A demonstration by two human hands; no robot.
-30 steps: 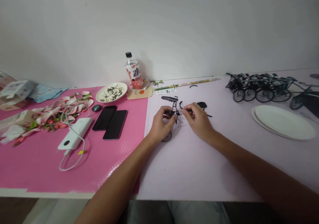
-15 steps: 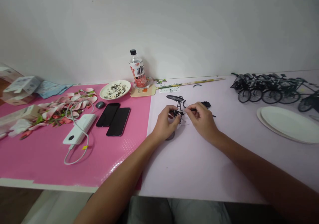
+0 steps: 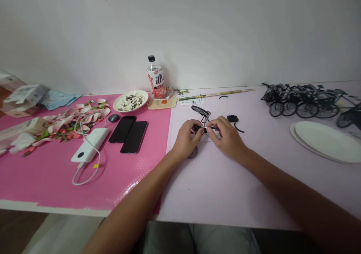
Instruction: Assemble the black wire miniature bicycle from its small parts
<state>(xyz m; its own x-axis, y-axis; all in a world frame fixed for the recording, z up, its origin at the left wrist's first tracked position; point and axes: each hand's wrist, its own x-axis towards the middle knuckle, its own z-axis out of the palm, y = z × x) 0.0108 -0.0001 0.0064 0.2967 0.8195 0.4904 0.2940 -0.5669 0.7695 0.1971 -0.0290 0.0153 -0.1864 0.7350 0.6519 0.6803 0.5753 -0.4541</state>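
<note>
My left hand (image 3: 186, 136) is closed around the middle of a small black model bicycle (image 3: 200, 111). One of its wheels tilts up beyond my fingers, and the other shows below my left hand. My right hand (image 3: 228, 136) meets it from the right, fingers pinched at the frame on a thin dark piece, mostly hidden, with a pale tip showing. Just past my right hand lie a small black block-shaped part (image 3: 232, 118) and a curved black strip (image 3: 239, 128). Farther back is another curved black strip (image 3: 223, 97).
Several finished-looking model bicycles (image 3: 307, 105) stand at the right, behind white oval plates (image 3: 324, 143). At the left are two phones (image 3: 134, 137), a power bank (image 3: 90, 145) with cable, and petals (image 3: 70, 120). A bottle (image 3: 156, 81) and a plate of bits (image 3: 115, 102) stand near the wall.
My right hand has moved slightly left, its fingertips now against the bicycle's frame. The bicycle's far wheel has turned and tilted. The curved strip beside my right hand shows more fully.
</note>
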